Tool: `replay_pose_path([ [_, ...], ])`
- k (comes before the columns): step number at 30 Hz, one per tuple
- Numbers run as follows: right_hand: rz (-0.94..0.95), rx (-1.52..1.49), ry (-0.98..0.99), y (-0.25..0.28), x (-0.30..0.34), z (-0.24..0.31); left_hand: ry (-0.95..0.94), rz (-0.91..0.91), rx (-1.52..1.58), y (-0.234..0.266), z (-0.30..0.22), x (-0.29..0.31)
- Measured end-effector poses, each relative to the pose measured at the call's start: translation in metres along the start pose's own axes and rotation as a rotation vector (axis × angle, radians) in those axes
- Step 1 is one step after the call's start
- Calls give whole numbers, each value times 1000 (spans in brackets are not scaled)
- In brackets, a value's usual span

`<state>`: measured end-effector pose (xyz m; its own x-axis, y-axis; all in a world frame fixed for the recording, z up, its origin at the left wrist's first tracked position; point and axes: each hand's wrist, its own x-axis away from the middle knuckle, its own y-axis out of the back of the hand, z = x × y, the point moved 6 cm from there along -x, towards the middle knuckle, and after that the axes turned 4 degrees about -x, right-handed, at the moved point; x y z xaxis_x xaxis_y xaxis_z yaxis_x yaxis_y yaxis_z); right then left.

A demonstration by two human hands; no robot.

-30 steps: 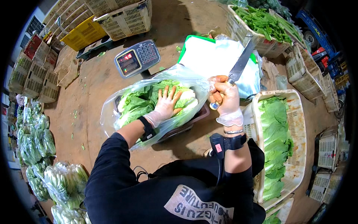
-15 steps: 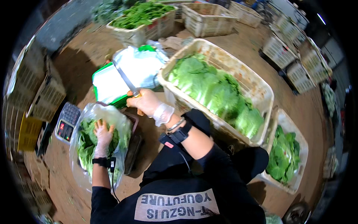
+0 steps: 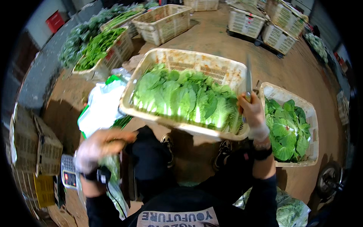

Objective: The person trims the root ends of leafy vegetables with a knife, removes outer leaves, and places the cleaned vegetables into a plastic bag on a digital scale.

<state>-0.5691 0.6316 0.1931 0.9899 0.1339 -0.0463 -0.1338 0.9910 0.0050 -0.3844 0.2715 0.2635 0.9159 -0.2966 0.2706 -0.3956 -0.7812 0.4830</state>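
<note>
My right hand (image 3: 251, 111), in a thin clear glove, is closed round a knife (image 3: 248, 77) whose blade points up and away. It is at the right end of a cream plastic crate (image 3: 181, 126) holding a row of leafy green cabbages (image 3: 177, 94). My left hand (image 3: 104, 145), also gloved, is above a clear plastic bag of greens (image 3: 113, 166) at my left. Motion blurs its fingers, and nothing can be made out in them. My left forearm partly hides the bag and the scale beside it, whose grey keypad and lit display (image 3: 69, 178) show.
White plastic bags (image 3: 104, 104) with green edging lie left of the big crate. A smaller crate (image 3: 317, 140) with broad-leaved greens (image 3: 285, 128) stands at right. Far left are crates of greens (image 3: 98, 49); stacked crates (image 3: 264, 28) stand far right. A wheel (image 3: 329, 178) is at lower right.
My view has turned rightward. My right hand has carried the knife from above the white bags to the big crate's right end. My left hand has lifted off the bagged greens.
</note>
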Motion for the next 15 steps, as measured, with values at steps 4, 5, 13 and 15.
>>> replay_pose_path([
  [4, -232, -75, -90, 77, 25, -40, -91, 25, -253, 23, 4, -257],
  [5, -280, -111, -131, 90, 30, -39, -8, -13, -278, 22, 22, -328],
  [13, -462, 57, -170, 121, 17, -35, 574, -209, -539, -9, 175, -595],
  [15, -427, 185, -177, 118, 13, -35, 460, -137, -656, -28, 157, -596],
])
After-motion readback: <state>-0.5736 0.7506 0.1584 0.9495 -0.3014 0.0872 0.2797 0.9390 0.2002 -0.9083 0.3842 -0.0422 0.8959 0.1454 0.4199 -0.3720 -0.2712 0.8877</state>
